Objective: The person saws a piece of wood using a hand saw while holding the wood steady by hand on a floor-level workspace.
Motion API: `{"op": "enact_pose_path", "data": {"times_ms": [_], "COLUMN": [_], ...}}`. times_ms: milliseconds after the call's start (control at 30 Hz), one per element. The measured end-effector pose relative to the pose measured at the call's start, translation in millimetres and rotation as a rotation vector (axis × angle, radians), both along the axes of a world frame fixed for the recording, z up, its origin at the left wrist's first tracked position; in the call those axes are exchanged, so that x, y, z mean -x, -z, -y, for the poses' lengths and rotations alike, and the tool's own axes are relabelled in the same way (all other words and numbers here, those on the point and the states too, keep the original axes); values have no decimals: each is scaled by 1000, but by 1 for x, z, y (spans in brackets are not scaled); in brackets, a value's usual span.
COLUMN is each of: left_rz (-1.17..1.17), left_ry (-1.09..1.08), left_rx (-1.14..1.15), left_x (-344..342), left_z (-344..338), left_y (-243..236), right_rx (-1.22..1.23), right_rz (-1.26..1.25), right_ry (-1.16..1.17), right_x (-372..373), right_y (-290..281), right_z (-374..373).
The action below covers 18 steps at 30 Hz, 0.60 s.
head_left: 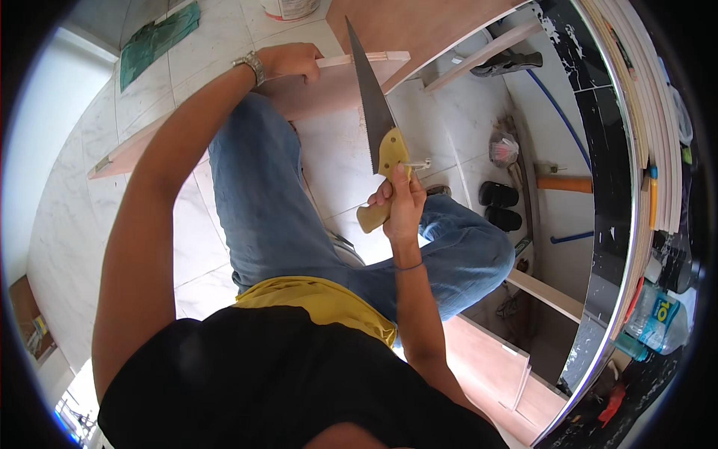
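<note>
My right hand (405, 200) is closed around the yellow handle of a handsaw (378, 120). The saw's blade points up and away, its toothed edge facing left and its tip just past a long pinkish wooden board (329, 91). Whether the teeth touch the board I cannot tell. My left hand (293, 61), with a metal watch on the wrist, grips the board's upper edge, fingers curled over it to the left of the blade. The board runs behind my left knee and out to the left.
A large wooden panel (441, 26) stands at the far side. To the right, a black-edged counter (591, 150) holds stacked boards and a plastic bottle (662, 322). Black slippers (499, 206) and an orange handle (565, 183) lie below. Green sheeting (158, 45) is at far left.
</note>
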State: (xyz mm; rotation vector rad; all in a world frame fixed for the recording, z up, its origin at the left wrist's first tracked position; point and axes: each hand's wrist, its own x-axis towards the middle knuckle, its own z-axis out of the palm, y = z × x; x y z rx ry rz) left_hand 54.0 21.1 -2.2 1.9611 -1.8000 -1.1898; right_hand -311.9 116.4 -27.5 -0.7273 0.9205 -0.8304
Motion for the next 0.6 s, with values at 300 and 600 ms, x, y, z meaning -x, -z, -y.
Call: {"op": "enact_pose_path", "data": {"times_ms": [300, 600], "left_rz": [-220, -218], "left_ry": [3, -87], "left_rx": [-171, -30], "left_x": [-12, 3], "left_z": [-8, -11], "left_y": [6, -8], "right_rx": [-239, -126], "right_rz": [-62, -3], "right_ry": [2, 38], "right_x": [1, -81], "right_y": [14, 9], "right_z": [-21, 57]}}
